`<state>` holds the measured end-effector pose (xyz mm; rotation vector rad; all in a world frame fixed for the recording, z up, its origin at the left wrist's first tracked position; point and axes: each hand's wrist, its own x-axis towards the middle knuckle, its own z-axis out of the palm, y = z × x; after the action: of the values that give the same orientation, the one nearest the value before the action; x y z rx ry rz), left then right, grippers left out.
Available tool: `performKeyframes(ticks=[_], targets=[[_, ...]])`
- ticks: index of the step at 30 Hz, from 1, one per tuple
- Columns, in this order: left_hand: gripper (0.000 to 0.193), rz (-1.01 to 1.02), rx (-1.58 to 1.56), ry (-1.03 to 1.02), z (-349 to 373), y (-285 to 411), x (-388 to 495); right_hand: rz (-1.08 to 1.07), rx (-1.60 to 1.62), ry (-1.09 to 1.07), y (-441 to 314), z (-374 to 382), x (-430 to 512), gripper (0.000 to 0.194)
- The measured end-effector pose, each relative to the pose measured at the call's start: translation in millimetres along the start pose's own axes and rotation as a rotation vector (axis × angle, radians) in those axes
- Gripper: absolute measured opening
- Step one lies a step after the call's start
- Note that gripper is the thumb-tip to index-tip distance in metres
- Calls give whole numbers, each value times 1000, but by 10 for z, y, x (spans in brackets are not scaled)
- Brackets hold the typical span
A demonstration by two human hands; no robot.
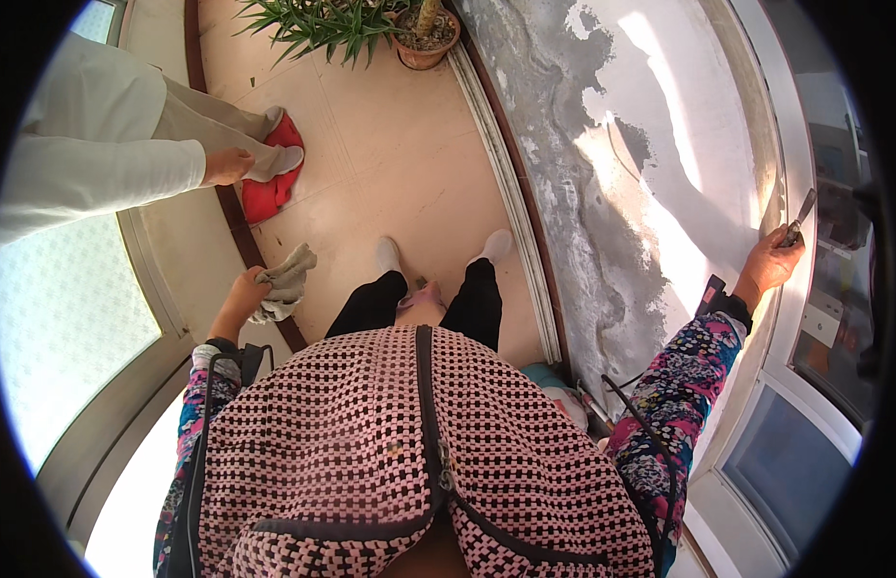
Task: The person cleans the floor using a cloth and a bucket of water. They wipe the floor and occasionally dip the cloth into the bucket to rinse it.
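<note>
A crumpled grey cloth [285,283] hangs from my left hand [244,296], above the tiled floor. Out to the right, my right hand [769,266] grips the handle of a small bladed hand tool [803,211], a scraper or a knife; which one I cannot tell. Its metal blade points away from me, over the pale window frame [793,130]. Whether the blade touches the frame is unclear. Below the window, the wall [607,180] has grey, rough patches where its white coating is gone. Sunlight falls across it in bright strips.
Another person's sleeved arm [115,177] and shoes on a red cloth [263,201] are at the left. A potted plant [427,45] with spiky leaves stands ahead. A sliding-door track [502,173] runs along the wall's foot. Items [563,397] lie by my right side.
</note>
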<state>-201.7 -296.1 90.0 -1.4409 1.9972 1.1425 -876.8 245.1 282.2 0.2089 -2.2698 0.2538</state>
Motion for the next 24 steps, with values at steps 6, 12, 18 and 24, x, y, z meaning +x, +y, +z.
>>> performKeyframes(ticks=[6, 12, 18, 24], targets=[[34, -25, -21, 28, 112, 27, -52, -33, -7, 33, -116, -76, -22, 34], [33, -28, -72, -10, 146, 75, -48, -64, -29, 41, -247, -147, -11, 33], [35, -75, -94, -58, 250, 63, 28, -35, -41, -9, -245, -181, -14, 32], [35, 315, -90, -106, 81, 1102, 476, 30, 63, -18, -323, -281, 0, 32]])
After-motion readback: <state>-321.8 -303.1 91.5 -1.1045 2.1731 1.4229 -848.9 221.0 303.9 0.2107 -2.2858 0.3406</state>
